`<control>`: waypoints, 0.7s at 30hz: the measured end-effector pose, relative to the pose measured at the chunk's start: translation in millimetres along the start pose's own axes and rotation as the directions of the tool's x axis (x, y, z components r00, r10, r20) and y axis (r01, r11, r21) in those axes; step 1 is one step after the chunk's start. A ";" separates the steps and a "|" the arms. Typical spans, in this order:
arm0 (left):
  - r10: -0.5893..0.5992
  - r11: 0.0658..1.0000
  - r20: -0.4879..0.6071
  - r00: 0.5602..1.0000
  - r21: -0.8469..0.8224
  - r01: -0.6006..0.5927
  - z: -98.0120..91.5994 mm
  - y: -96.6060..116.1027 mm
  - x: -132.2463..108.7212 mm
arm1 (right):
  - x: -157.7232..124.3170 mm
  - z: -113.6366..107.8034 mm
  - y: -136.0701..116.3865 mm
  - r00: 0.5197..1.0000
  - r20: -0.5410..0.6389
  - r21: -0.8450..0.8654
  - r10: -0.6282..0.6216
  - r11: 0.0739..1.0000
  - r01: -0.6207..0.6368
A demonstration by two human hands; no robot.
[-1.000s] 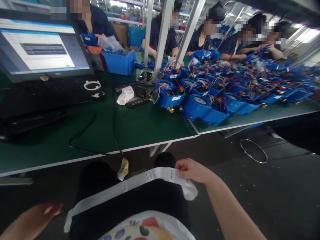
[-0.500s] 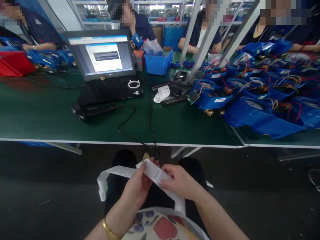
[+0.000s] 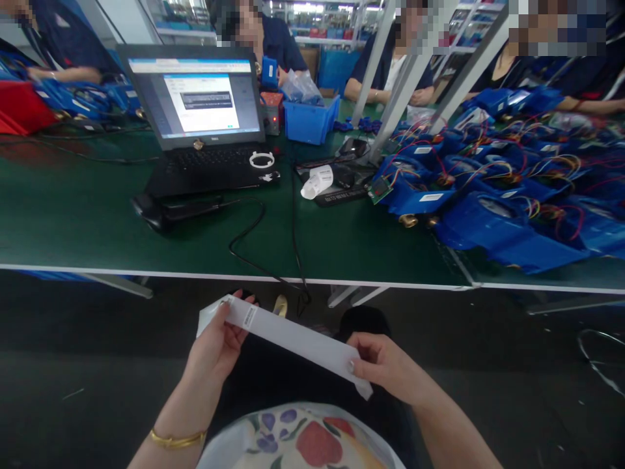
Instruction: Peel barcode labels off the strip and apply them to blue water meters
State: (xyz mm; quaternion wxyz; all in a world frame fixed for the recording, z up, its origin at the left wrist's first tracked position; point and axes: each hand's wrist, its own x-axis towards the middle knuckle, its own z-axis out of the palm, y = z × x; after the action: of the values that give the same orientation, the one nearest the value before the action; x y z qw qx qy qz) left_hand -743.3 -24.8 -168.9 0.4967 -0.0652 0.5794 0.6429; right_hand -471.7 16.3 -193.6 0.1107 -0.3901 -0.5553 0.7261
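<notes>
Between my two hands a white label strip (image 3: 297, 340) is stretched out above my lap, lower at its right end. My left hand (image 3: 219, 339) pinches it near the left end, close to a small printed barcode label (image 3: 250, 317); a loose tail of the strip hangs past those fingers. Thumb and fingers of my right hand (image 3: 378, 361) close on the other end, where a short piece droops below the thumb. On the table in front lie a rolled-up white label strip (image 3: 317, 182) and a black handheld barcode scanner (image 3: 166, 212) with its cable.
A laptop (image 3: 205, 117) stands open at the back left, with a white ring (image 3: 262, 159) on it. Blue meter housings (image 3: 502, 215) with loose wires crowd the table's right side. A blue bin (image 3: 310, 120) sits behind. Slanted metal posts (image 3: 407, 78) rise there, and co-workers sit opposite.
My hands have moved apart, the left one leftward and the right one slightly rightward. The strip, bunched and looped before, is now pulled out nearly straight between them.
</notes>
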 end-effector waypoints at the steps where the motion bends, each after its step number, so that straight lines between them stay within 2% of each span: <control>1: 0.005 1.000 -0.005 1.000 -0.001 -0.005 -1.4 1.7 1.5 | -0.3 -1.2 0.4 1.000 -0.002 -0.003 0.004 1.000 -0.004; 5: 0.030 0.999 -0.023 0.999 -0.010 -0.031 -8.6 9.0 8.6 | -5.9 -10.3 2.0 1.000 -0.013 -0.046 0.005 0.999 -0.005; 8: 0.054 0.998 -0.050 0.997 -0.009 -0.055 -14.7 13.9 9.9 | -16.7 -27.8 6.7 0.999 -0.050 -0.136 0.009 0.991 -0.016; 10: 0.051 0.999 -0.056 0.997 0.002 -0.051 -16.7 14.6 5.4 | -20.8 -40.1 9.8 0.984 -0.179 -0.288 0.011 0.956 -0.064; 12: 0.018 1.000 -0.035 0.999 0.022 -0.018 -14.7 11.8 -3.3 | -16.8 -43.5 8.5 0.935 -0.345 -0.407 -0.081 0.911 -0.071; 13: -0.006 0.999 -0.017 1.000 0.033 0.006 -12.1 8.9 -8.8 | -11.6 -39.4 5.2 0.906 -0.396 -0.425 -0.150 0.905 -0.036; 15: -0.051 0.998 0.022 0.998 0.050 0.050 -4.5 1.3 -20.5 | 3.7 -18.6 -6.4 0.867 -0.408 -0.386 -0.286 0.915 0.119; 17: -0.082 0.995 0.061 0.995 0.057 0.079 3.3 -7.0 -31.3 | 22.5 12.9 -21.0 0.845 -0.339 -0.346 -0.415 0.890 0.298; 19: -0.097 0.994 0.101 0.990 0.062 0.091 8.2 -14.0 -39.4 | 40.1 43.6 -33.4 0.805 -0.224 -0.372 -0.549 0.812 0.450; 21: -0.099 0.993 0.139 0.985 0.071 0.090 9.0 -18.7 -44.0 | 51.9 64.7 -40.4 0.754 -0.140 -0.414 -0.642 0.730 0.544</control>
State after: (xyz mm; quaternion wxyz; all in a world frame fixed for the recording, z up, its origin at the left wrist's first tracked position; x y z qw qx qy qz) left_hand -703.7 -45.3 -149.7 0.5684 -0.0305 0.5592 0.6027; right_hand -562.1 15.0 -175.4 0.3437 -0.2996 -0.7494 0.4801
